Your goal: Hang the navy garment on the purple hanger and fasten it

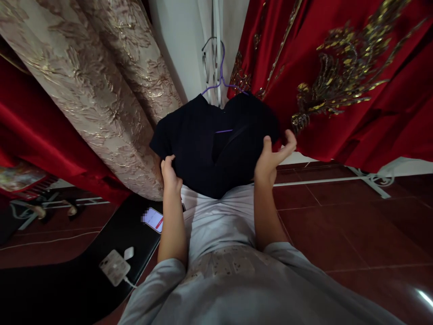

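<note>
A dark navy garment (199, 140) hangs on a purple hanger (221, 76) in front of me, hooked on a white rail. My left hand (170, 174) grips the garment's lower left edge with its fingers curled into the cloth. My right hand (274, 155) holds the right side of the garment, thumb on top and fingers bent behind the fabric.
Red gowns with gold embroidery (341, 76) hang at the right. A beige brocade gown (101, 85) and red velvet cloth (37, 131) hang at the left. A black bench (67, 280) holds a phone (154, 220) and a power strip (115, 267). A white rack foot (368, 180) crosses the dark red tile floor (355, 234).
</note>
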Demonstrator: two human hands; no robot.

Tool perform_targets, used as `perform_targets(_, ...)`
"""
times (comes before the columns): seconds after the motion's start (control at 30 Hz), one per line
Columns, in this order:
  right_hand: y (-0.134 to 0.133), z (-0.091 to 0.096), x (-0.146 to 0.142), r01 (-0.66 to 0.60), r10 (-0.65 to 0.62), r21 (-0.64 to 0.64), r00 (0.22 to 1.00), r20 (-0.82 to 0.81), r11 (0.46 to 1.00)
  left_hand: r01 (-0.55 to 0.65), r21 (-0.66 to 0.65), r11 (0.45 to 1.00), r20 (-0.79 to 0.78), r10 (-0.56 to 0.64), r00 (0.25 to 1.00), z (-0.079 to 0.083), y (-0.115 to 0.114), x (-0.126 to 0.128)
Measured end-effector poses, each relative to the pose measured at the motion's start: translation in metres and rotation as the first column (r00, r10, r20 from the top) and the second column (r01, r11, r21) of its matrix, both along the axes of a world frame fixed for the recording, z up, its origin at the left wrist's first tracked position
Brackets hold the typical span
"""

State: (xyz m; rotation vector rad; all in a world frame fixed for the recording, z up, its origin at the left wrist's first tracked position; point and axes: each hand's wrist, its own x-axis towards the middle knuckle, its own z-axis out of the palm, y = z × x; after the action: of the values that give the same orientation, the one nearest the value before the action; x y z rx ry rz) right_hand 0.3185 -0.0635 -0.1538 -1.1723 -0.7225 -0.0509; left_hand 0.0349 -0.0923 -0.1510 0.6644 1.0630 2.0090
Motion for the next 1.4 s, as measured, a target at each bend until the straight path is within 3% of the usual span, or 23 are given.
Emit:
perform_targets(0.07, -0.007, -0.006, -0.018, -0.246, 0.250, -0.103, 0.968, 0.023, 0.964, -0.011, 0.010, 1.000, 0.072, 0.011, 0.997, -0.002, -0.001, 0.000)
perform_targets(0.1, -0.008, -0.009, -0.027, -0.439, 0.452, -0.213, 0.892, 0.014, 0.873, -0.017, 0.015, 1.000, 0.102, 0.016, 0.995, -0.003, -0.001, 0.001)
perform_targets(0.17, -0.006, -0.018, -0.046, -0.711, 0.774, -0.473, 0.626, -0.090, 0.520, -0.014, 0.013, 1.000, 0.109, 0.013, 0.994, -0.005, -0.001, 0.003)
perform_targets(0.2, -0.004, -0.024, -0.054, -0.747, 0.844, -0.569, 0.512, -0.161, 0.345, -0.017, 0.006, 1.000, 0.104, 0.016, 0.994, -0.005, -0.001, 0.004)
perform_targets(0.23, -0.002, -0.030, -0.063, -0.745, 0.868, -0.630, 0.444, -0.221, 0.220, -0.025, -0.006, 1.000, 0.097, 0.025, 0.995, -0.005, -0.001, 0.005)
perform_targets(0.27, 0.001, -0.036, -0.071, -0.734, 0.870, -0.660, 0.421, -0.257, 0.160, -0.034, -0.020, 0.999, 0.086, 0.036, 0.996, -0.006, -0.002, 0.007)
perform_targets(0.3, 0.003, -0.042, -0.078, -0.731, 0.862, -0.664, 0.429, -0.269, 0.156, -0.042, -0.031, 0.999, 0.071, 0.044, 0.997, -0.005, -0.002, 0.008)
perform_targets(0.43, 0.007, -0.053, -0.087, -0.788, 0.843, -0.563, 0.462, -0.275, 0.248, -0.047, 0.030, 0.998, -0.064, 0.049, 0.997, -0.007, -0.004, 0.010)
perform_targets(0.5, 0.006, -0.053, -0.083, -0.810, 0.852, -0.537, 0.438, -0.287, 0.235, -0.135, 0.155, 0.979, -0.213, 0.167, 0.963, -0.013, -0.006, 0.011)
perform_targets(0.6, 0.002, -0.049, -0.077, -0.819, 0.861, -0.529, 0.419, -0.289, 0.222, -0.363, 0.385, 0.849, -0.385, 0.504, 0.773, -0.033, -0.011, 0.016)
perform_targets(0.63, 0.000, -0.048, -0.077, -0.820, 0.862, -0.522, 0.424, -0.278, 0.236, -0.372, 0.428, 0.824, -0.434, 0.548, 0.715, -0.043, -0.012, 0.021)
perform_targets(0.7, -0.005, -0.048, -0.079, -0.825, 0.867, -0.498, 0.431, -0.249, 0.266, -0.205, 0.416, 0.886, -0.601, 0.437, 0.669, -0.062, -0.014, 0.033)
perform_targets(0.77, -0.009, -0.049, -0.084, -0.846, 0.884, -0.468, 0.401, -0.239, 0.256, 0.067, 0.282, 0.957, -0.770, 0.185, 0.611, -0.079, -0.012, 0.048)
perform_targets(0.8, -0.012, -0.049, -0.086, -0.858, 0.894, -0.454, 0.379, -0.241, 0.241, 0.172, 0.209, 0.963, -0.810, 0.072, 0.582, -0.085, -0.011, 0.055)
perform_targets(0.87, -0.015, -0.050, -0.087, -0.880, 0.907, -0.433, 0.331, -0.260, 0.197, 0.267, 0.132, 0.954, -0.814, -0.049, 0.579, -0.090, -0.006, 0.066)
perform_targets(0.93, -0.016, -0.043, -0.084, -0.900, 0.908, -0.406, 0.294, -0.297, 0.159, 0.279, 0.124, 0.952, -0.775, -0.083, 0.627, -0.090, -0.001, 0.073)
perform_targets(1.0, -0.011, -0.025, -0.079, -0.916, 0.896, -0.368, 0.292, -0.335, 0.161, 0.266, 0.121, 0.956, -0.750, -0.087, 0.655, -0.089, 0.004, 0.075)
perform_targets(1.03, -0.006, -0.010, -0.076, -0.919, 0.886, -0.340, 0.316, -0.340, 0.197, 0.258, 0.114, 0.959, -0.744, -0.090, 0.663, -0.090, 0.006, 0.076)
perform_targets(1.13, 0.011, 0.052, -0.069, -0.877, 0.843, -0.228, 0.473, -0.257, 0.423, 0.247, 0.068, 0.967, -0.736, -0.118, 0.666, -0.095, 0.012, 0.076)
perform_targets(1.2, 0.019, 0.092, -0.067, -0.826, 0.814, -0.166, 0.561, -0.149, 0.538, 0.260, 0.045, 0.964, -0.747, -0.140, 0.650, -0.096, 0.018, 0.076)
perform_targets(1.3, 0.019, 0.127, -0.068, -0.824, 0.834, -0.163, 0.551, -0.008, 0.543, 0.361, -0.003, 0.933, -0.817, -0.211, 0.537, -0.075, 0.028, 0.076)
perform_targets(1.37, 0.012, 0.132, -0.069, -0.824, 0.845, -0.213, 0.534, 0.022, 0.526, 0.417, 0.043, 0.908, -0.848, -0.187, 0.496, -0.039, 0.031, 0.077)
perform_targets(1.4, 0.009, 0.131, -0.070, -0.821, 0.848, -0.234, 0.530, 0.029, 0.521, 0.414, 0.120, 0.902, -0.834, -0.134, 0.535, -0.015, 0.031, 0.078)
